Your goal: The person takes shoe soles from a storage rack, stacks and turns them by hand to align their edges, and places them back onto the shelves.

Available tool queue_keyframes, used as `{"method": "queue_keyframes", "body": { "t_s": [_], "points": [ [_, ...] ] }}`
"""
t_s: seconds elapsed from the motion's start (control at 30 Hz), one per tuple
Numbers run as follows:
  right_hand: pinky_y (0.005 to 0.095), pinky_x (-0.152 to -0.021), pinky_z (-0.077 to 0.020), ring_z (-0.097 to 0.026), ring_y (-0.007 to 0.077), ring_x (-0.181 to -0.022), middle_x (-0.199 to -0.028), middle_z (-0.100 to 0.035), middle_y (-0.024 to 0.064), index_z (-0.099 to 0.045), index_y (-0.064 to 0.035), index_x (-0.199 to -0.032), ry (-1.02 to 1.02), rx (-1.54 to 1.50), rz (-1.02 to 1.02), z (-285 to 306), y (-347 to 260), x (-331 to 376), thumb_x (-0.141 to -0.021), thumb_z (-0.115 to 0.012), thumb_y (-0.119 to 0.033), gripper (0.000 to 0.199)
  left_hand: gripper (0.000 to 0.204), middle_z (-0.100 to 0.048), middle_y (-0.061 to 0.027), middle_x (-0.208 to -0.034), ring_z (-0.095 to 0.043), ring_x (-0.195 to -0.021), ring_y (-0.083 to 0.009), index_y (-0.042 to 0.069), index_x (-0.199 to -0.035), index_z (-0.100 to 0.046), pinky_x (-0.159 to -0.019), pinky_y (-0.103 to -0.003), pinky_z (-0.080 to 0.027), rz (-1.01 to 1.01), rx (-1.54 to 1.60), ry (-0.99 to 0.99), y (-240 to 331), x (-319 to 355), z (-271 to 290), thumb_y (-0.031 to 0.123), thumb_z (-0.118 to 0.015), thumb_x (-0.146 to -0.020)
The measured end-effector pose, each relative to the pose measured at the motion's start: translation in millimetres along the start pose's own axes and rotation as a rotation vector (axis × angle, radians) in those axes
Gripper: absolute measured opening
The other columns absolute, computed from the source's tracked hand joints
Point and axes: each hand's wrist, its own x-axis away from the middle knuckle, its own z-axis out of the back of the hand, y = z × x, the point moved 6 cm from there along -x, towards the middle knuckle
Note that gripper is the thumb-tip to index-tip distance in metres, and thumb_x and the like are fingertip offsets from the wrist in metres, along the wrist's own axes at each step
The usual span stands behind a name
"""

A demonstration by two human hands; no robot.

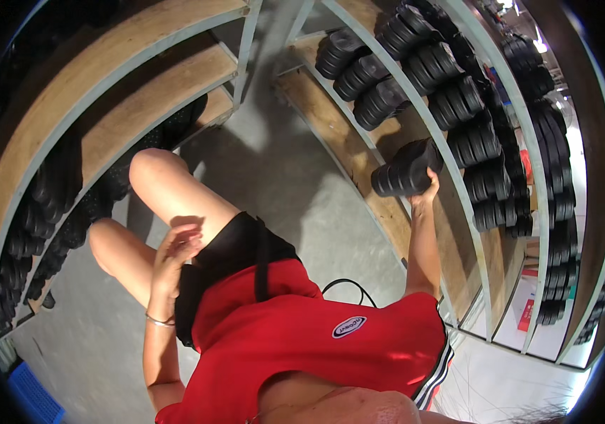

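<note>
At the right-hand rack, my right hand [426, 188] grips the end of a stack of black, ribbed, nested pieces [403, 172]. My thumb lies along its side, while the other fingers are mostly hidden. The stack is over a lower wooden shelf, and I cannot tell whether it touches the board. Similar black stacks [380, 103] sit on the shelf just beyond it. On the other side, my left hand [175, 256] hovers over my thigh, fingers loosely bent and apart, with nothing visible in it.
Rows of black stacks [454, 102] fill the right rack's upper shelves behind pale metal rails [426, 106]. A left rack [154, 88] with wooden boards holds more black items [55, 191]. Grey floor [281, 169] runs between them. A blue plastic crate [33, 396] stands at lower left.
</note>
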Motion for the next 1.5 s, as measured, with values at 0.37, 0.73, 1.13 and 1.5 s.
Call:
{"method": "queue_keyframes", "body": {
  "t_s": [0.37,0.73,1.13,1.5],
  "points": [
    [0.06,-0.08,-0.0504,-0.06,0.0368,-0.102,-0.117,-0.063,0.0112,-0.06,-0.0112,-0.119,0.21,0.216,0.044,23,-14,-192,-0.077,-0.062,-0.047,0.055,0.03,-0.061,-0.0057,-0.11,-0.059,-0.095,-0.0135,0.005,-0.119,-0.056,-0.084,-0.027,-0.047,0.035,0.144,0.448,-8,27,56,0.012,-0.062,-0.09],
    [0.0452,-0.074,-0.0534,-0.063,0.0319,-0.083,-0.098,-0.064,0.0207,-0.06,0.0056,-0.109,0.885,1.098,0.826,-100,2,-24,-0.083,-0.071,-0.033,0.048,0.026,-0.065,-0.0028,-0.108,-0.056,-0.095,-0.0101,0.005,-0.114,-0.058,-0.084,-0.025,-0.044,-0.116,0.062,0.442,11,21,89,0.016,-0.062,-0.091],
    [0.0287,-0.084,-0.0497,-0.054,0.0187,-0.108,-0.129,-0.045,0.0091,-0.053,-0.0029,-0.118,-1.17,1.042,0.846,-428,319,202,-0.086,-0.065,-0.003,0.034,0.024,-0.062,-0.0028,-0.096,-0.057,-0.086,-0.0095,0.005,-0.109,-0.058,-0.073,-0.023,-0.047,-0.121,0.369,0.622,-67,-30,202,0.011,-0.065,-0.087],
    [0.0416,-0.086,-0.0507,-0.057,0.0259,-0.097,-0.11,-0.052,0.0162,-0.042,0.0025,-0.127,-0.927,0.909,-0.554,-646,550,280,-0.08,-0.073,-0.043,0.072,0.027,-0.062,-0.0044,-0.093,-0.058,-0.087,-0.0121,0.002,-0.109,-0.059,-0.075,-0.027,-0.048,-0.373,0.464,0.71,-64,-24,214,0.012,-0.067,-0.086]
  ]
}}
